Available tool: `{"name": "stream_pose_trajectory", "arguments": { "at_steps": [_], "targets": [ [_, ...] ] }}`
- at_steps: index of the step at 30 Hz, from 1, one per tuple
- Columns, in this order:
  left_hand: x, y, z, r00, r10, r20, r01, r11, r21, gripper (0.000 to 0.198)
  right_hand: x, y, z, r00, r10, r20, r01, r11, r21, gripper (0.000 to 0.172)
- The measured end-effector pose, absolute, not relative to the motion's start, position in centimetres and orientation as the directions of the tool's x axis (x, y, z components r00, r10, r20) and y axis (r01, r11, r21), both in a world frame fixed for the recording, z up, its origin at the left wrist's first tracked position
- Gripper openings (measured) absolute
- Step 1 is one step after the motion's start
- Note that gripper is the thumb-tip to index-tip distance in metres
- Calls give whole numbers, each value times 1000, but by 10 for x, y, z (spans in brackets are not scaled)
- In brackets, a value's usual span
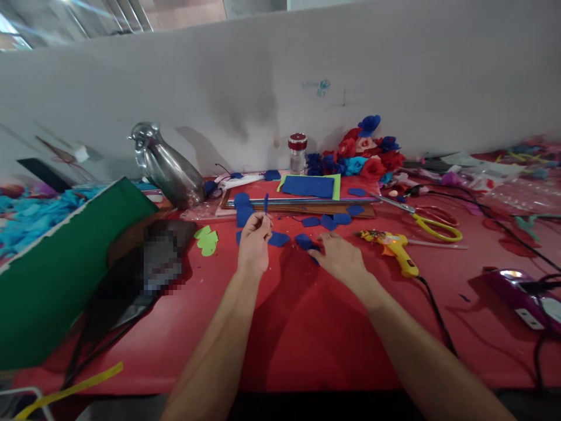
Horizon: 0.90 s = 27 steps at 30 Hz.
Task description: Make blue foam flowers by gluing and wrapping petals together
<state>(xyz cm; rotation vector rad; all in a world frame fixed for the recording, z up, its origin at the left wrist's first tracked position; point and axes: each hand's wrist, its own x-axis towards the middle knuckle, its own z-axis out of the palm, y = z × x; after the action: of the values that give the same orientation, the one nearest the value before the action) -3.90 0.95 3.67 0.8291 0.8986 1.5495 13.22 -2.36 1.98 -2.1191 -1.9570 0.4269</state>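
Note:
My left hand (254,241) is raised a little over the red table (307,327), its fingers pinched on a thin blue stick (266,203) that points upward. My right hand (338,255) rests on the table with its fingers closed down on a blue felt petal (304,241). Several more blue felt petals (326,221) lie scattered just beyond both hands, with one (279,238) between them. A larger blue petal piece (243,215) lies behind my left hand.
A yellow glue gun (394,248) lies right of my right hand, yellow-handled scissors (432,223) beyond it. A blue felt sheet (309,186) lies on boards, a small jar (297,153) and felt flowers (368,153) by the wall. A silver jug (169,169), green sheet (65,269) and green leaves (207,241) sit left.

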Motion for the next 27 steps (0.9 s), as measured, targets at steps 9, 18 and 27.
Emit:
{"name": "stream_pose_trajectory", "arguments": {
  "at_steps": [9, 18, 27],
  "targets": [
    [-19, -1, 28, 43, 999, 14, -374, 3, 927, 21, 124, -22, 12, 13, 1000, 21, 916, -4, -400, 16],
    [-22, 1, 26, 17, 999, -46, -327, 49, 944, 19, 123, -16, 1, -7, 990, 139, 909, 64, -412, 15],
    [-34, 10, 25, -101, 988, -113, -204, 91, 975, 18, 129, -11, 0, 51, 982, 179, 754, 80, -652, 11]
  ]
}}
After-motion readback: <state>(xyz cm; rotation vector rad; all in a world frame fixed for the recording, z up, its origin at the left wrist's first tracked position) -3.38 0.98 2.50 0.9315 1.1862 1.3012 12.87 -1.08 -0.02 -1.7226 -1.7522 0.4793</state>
